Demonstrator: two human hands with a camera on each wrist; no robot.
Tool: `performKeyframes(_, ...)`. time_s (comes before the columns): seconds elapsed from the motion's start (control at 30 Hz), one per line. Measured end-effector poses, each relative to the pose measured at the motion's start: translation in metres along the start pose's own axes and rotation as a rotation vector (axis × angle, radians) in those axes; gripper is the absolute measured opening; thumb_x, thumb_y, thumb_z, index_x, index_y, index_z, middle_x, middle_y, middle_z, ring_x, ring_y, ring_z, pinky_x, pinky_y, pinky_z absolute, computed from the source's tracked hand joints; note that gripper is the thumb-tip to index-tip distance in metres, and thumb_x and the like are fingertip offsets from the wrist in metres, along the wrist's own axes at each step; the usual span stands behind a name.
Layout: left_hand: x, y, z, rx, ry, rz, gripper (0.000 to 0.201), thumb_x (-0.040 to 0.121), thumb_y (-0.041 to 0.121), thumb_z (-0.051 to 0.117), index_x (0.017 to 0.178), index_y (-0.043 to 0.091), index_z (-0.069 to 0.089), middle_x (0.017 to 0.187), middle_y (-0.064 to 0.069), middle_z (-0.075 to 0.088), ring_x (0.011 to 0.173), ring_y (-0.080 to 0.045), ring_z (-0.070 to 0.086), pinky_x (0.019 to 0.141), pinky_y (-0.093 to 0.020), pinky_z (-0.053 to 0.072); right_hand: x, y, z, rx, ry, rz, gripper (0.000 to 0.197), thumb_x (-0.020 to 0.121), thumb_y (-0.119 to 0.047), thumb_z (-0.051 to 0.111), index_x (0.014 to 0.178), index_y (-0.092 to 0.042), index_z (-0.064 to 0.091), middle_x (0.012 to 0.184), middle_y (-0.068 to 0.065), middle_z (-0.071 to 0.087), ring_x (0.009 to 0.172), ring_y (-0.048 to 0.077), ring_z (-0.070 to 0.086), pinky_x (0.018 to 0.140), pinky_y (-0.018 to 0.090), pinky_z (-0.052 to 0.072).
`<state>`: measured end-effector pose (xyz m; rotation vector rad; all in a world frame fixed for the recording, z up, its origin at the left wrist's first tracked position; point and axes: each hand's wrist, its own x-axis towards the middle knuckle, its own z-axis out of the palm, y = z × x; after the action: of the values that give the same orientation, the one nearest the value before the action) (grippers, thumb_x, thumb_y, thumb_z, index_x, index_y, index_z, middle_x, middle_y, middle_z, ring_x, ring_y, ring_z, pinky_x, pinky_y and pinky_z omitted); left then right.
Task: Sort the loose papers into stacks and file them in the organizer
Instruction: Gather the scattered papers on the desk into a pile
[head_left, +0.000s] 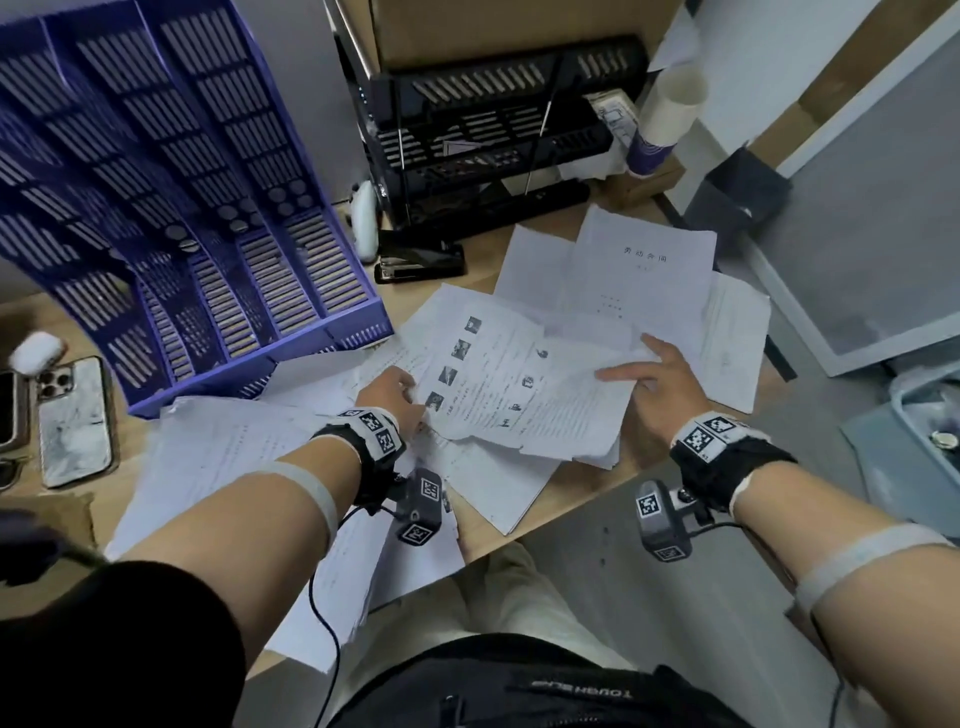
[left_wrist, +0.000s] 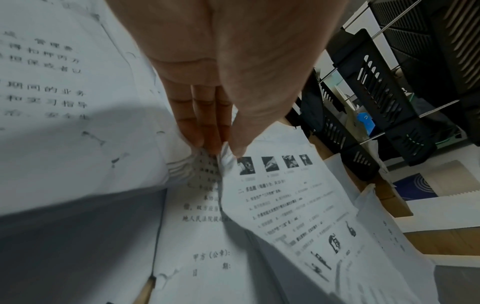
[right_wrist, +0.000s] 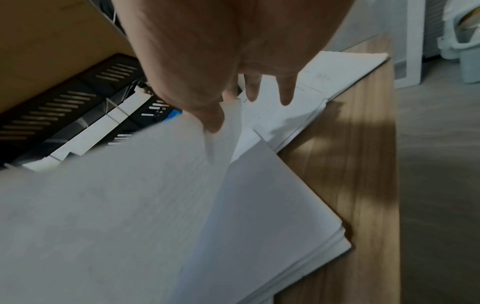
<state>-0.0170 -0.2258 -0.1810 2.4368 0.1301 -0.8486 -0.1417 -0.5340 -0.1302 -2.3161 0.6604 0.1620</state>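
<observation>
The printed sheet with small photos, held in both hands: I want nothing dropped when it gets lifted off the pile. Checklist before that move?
1. Left hand pinches the white printed sheet with small photos at its edge: ok.
2. Right hand pinches the opposite edge, thumb on top: ok.
3. Only one sheet held: cannot tell; more edges sit under the right side.
4. Blue slotted plastic file organizer has free slots: ok.
5. Loose white papers already stacked: not ok, scattered.

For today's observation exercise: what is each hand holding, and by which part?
Both hold the picture-printed sheets: left hand pinches their left edge, right hand grips their right edge.
</observation>
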Motion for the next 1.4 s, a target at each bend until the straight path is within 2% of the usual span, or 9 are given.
performKeyframes(0.17,0.002,0.003,0.004,0.018,0.007,-0.039,0.022,0.082,0.018,0.074,0.097,0.016,0.058,0.083,0.001,0.058,0.08,-0.021,0.054,0.065,-0.027,0.042,0.011,0.006,0.001,-0.017,-0.005,0.229,0.048,0.097,-0.011,0.04,0.143,-0.025,0.044,0.15,0.008,0.033,0.131,0.029,0.043,0.106,0.03,0.032)
performKeyframes(0.43,0.001,0.008,0.004,0.097,-0.106,0.002,0.026,0.076,0.02,0.076,0.074,0.016,0.05,0.076,-0.004,0.054,0.073,-0.022,0.049,0.065,-0.031,0.041,0.022,0.006,0.017,0.606,-0.093,0.649,0.06,0.094,-0.059,0.031,0.124,-0.013,0.054,0.118,0.015,0.064,0.106,0.036,0.063,0.096,0.054,0.049)
performKeyframes(0.6,-0.003,0.007,0.003,-0.09,-0.12,0.054,0.023,0.08,0.017,0.076,0.083,0.009,0.056,0.087,-0.015,0.073,0.074,-0.028,0.069,0.068,-0.036,0.058,0.025,0.025,0.008,0.297,-0.116,0.652,0.087,0.083,-0.057,0.058,0.151,-0.025,0.015,0.153,0.015,0.034,0.13,0.04,0.043,0.1,0.049,0.042)
performKeyframes(0.73,-0.014,0.01,0.001,-0.352,-0.153,0.048,0.023,0.086,0.015,0.073,0.088,0.0,0.056,0.072,-0.01,0.068,0.055,-0.013,0.067,0.057,-0.025,0.058,0.026,0.028,0.005,0.199,-0.203,0.525,0.066,0.082,-0.017,0.063,0.14,-0.018,0.031,0.124,0.003,0.057,0.099,0.026,0.058,0.083,0.04,0.053)
performKeyframes(0.83,-0.02,0.01,-0.007,-0.588,-0.181,0.015,0.008,0.093,0.007,0.064,0.099,0.002,0.065,0.086,-0.017,0.072,0.072,-0.028,0.071,0.08,-0.047,0.06,0.028,0.016,0.001,0.106,-0.165,0.393,0.039,0.089,-0.02,0.057,0.127,-0.015,0.053,0.116,-0.002,0.062,0.095,0.022,0.057,0.076,0.029,0.045)
performKeyframes(1.03,-0.037,-0.002,-0.034,-0.869,-0.15,-0.03,0.024,0.099,0.0,0.049,0.119,0.002,0.063,0.109,-0.019,0.072,0.079,-0.024,0.073,0.07,-0.027,0.062,0.034,-0.015,-0.001,0.075,-0.16,0.286,0.037,0.095,-0.039,0.054,0.072,-0.01,0.059,0.075,0.006,0.059,0.076,0.025,0.055,0.059,0.027,0.036)
performKeyframes(1.2,-0.064,-0.03,-0.063,-1.002,-0.116,-0.037,0.023,0.097,-0.004,0.051,0.117,-0.002,0.062,0.11,-0.021,0.071,0.089,-0.029,0.071,0.077,-0.03,0.062,0.053,-0.033,0.02,0.204,-0.334,0.297,0.037,0.08,-0.035,0.072,0.108,-0.015,0.06,0.119,0.002,0.062,0.102,0.025,0.061,0.092,0.036,0.049)
performKeyframes(1.3,-0.083,-0.055,-0.074,-0.973,-0.09,-0.072,0.019,0.092,-0.006,0.057,0.11,-0.01,0.062,0.105,-0.025,0.071,0.086,-0.03,0.072,0.075,-0.03,0.062,0.057,-0.055,0.043,0.308,-0.383,0.338,0.065,0.082,-0.018,0.076,0.138,-0.009,0.044,0.143,0.008,0.046,0.119,0.032,0.056,0.072,0.036,0.05)
performKeyframes(1.4,-0.099,-0.083,-0.076,-0.964,-0.032,-0.105,0.017,0.091,-0.004,0.061,0.105,-0.012,0.062,0.102,-0.026,0.07,0.086,-0.032,0.071,0.074,-0.031,0.062,0.062,-0.071,0.065,0.236,-0.375,0.253,0.089,0.073,-0.008,0.08,0.147,-0.009,0.03,0.154,0.015,0.032,0.131,0.033,0.044,0.082,0.033,0.042)
